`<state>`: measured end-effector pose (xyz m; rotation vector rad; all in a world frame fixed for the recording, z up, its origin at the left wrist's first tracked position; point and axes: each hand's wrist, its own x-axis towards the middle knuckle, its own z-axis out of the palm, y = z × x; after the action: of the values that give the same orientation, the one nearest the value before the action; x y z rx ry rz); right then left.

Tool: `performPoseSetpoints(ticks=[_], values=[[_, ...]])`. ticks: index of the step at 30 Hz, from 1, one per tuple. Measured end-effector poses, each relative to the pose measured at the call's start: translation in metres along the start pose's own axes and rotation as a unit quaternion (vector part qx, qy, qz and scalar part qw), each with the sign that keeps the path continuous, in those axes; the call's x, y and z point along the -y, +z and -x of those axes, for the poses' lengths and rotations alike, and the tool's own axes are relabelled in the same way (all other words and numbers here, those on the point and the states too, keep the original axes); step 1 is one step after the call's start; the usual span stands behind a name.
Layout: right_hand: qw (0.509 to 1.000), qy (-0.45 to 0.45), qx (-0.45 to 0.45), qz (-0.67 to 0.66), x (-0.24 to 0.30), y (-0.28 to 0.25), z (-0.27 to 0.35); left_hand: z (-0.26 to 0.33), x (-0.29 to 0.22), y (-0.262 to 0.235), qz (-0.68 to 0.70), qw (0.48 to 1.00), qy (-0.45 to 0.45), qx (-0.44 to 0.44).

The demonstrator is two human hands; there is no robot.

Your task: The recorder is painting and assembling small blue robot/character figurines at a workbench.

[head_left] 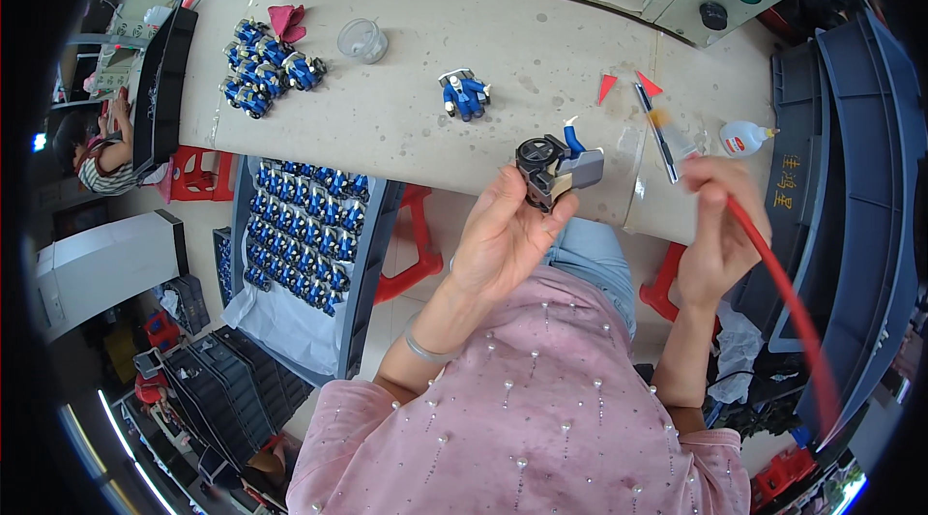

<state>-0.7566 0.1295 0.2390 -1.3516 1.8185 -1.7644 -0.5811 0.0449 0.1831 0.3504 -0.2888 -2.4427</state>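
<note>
My left hand (507,239) is closed round a small toy figure (572,170), lifted over the table's near edge. It has a blue arm, a grey block and a black round part facing up. My right hand (723,225) grips a long red-handled brush (773,264). Motion smears the brush, and what seems its yellowish tip lies over a pen (657,133) on the table. Another blue toy figure (465,95) stands on the tabletop, beyond my left hand.
Several blue figures (256,70) cluster at the far left beside a pink cloth (287,23) and a clear cup (362,40). A grey crate (372,254) of figures sits left. Red scraps (606,88) and a white bottle (744,139) lie right, near dark bins (870,167).
</note>
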Motion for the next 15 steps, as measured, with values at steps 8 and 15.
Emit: performPoseSetpoints(ticks=[8,15], values=[[0.989,0.142,0.001,-0.039,0.002,0.007,-0.002,0.003,-0.003,0.012,-0.153,0.987,0.030,0.021],[0.955,0.233,0.011,-0.182,-0.003,0.017,0.006,-0.002,0.007,0.012,-0.513,0.835,0.188,0.062]])
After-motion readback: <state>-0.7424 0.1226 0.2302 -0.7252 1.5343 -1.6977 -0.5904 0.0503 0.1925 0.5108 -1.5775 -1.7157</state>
